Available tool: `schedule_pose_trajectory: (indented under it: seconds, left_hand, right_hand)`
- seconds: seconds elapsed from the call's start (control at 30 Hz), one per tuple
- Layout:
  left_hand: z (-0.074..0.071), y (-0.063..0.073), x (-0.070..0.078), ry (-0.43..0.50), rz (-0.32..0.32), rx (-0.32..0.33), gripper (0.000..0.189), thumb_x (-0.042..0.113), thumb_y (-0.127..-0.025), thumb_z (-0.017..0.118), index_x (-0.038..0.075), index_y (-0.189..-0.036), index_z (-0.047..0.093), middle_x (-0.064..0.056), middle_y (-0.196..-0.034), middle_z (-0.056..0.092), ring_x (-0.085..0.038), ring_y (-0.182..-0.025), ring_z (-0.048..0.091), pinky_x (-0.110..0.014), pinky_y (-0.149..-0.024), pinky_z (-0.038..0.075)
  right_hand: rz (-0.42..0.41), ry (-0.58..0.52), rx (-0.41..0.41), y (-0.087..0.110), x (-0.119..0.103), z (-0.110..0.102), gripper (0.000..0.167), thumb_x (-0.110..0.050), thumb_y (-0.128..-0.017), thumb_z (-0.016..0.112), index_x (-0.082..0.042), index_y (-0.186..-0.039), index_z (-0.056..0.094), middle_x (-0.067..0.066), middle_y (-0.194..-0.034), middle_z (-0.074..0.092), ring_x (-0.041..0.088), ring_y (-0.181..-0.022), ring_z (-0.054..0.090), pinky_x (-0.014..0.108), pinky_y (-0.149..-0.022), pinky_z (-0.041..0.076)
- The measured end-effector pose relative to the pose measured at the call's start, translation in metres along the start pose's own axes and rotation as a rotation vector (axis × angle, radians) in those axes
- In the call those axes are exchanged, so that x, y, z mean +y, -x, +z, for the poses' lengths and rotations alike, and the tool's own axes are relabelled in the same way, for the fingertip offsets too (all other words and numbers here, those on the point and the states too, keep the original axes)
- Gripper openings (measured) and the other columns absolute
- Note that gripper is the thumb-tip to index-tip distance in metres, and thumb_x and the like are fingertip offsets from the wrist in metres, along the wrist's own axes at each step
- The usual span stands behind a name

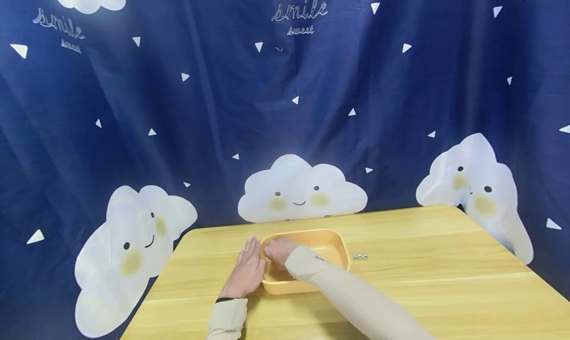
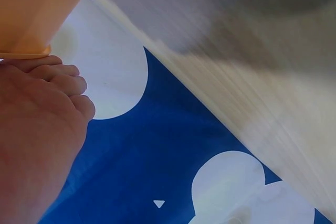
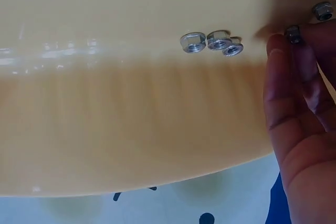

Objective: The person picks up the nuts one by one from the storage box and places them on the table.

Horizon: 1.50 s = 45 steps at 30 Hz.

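A small metal nut [image 3: 293,34] is held inside a yellow-orange tray, pinched between the thumb and fingertips of the right hand [image 1: 280,251], whose grip is closed down to the width of the nut. A second nut [image 3: 323,10] sits just beside the pinching fingertips, near the edge of the right wrist view. Well apart from these two, a cluster of three flanged nuts [image 3: 219,40] lies on the tray floor, two of them overlapping in that view and the third right next to them. The tray [image 1: 306,286] is a shallow oblong with rounded corners and a glossy inside, and the right hand reaches into its left end. Against the outside of that end rests the left hand [image 1: 247,271], its fingers extended along the wall and touching it, with hold of nothing that shows. A dark band [image 1: 224,299] circles the left wrist, and pale beige sleeves [image 1: 365,298] cover both arms. Just beyond the tray's right end, three more metal nuts [image 1: 359,257] stand in a short row on the light wood-grain table [image 1: 427,290]. Behind hangs a dark blue curtain [image 1: 213,112] printed with smiling white clouds [image 1: 296,176], small white triangles and the words "smile sweet".
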<state>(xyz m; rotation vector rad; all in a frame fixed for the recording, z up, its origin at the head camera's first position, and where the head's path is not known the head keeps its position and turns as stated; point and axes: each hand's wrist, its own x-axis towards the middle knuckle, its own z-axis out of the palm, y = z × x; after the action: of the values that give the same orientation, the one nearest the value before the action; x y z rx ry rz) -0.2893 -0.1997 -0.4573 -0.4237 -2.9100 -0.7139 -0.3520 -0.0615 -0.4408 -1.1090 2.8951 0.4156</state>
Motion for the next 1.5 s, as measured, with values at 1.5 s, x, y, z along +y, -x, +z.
schedule_pose_trajectory:
  seconds: [1.5]
  left_hand:
    - [0.0009, -0.0014, -0.0022, -0.001, 0.019, 0.009, 0.059, 0.014, -0.105, 0.039, -0.018, -0.154, 0.028, -0.034, -0.167, 0.021, -0.049, -0.158, 0.019, -0.065, -0.128, 0.018]
  right_hand:
    - [0.034, -0.134, -0.017, -0.0034, -0.0024, -0.0037, 0.022, 0.002, -0.088, 0.071, -0.015, -0.102, 0.075, 0.0, -0.096, 0.078, 0.012, -0.082, 0.073, 0.017, -0.073, 0.059]
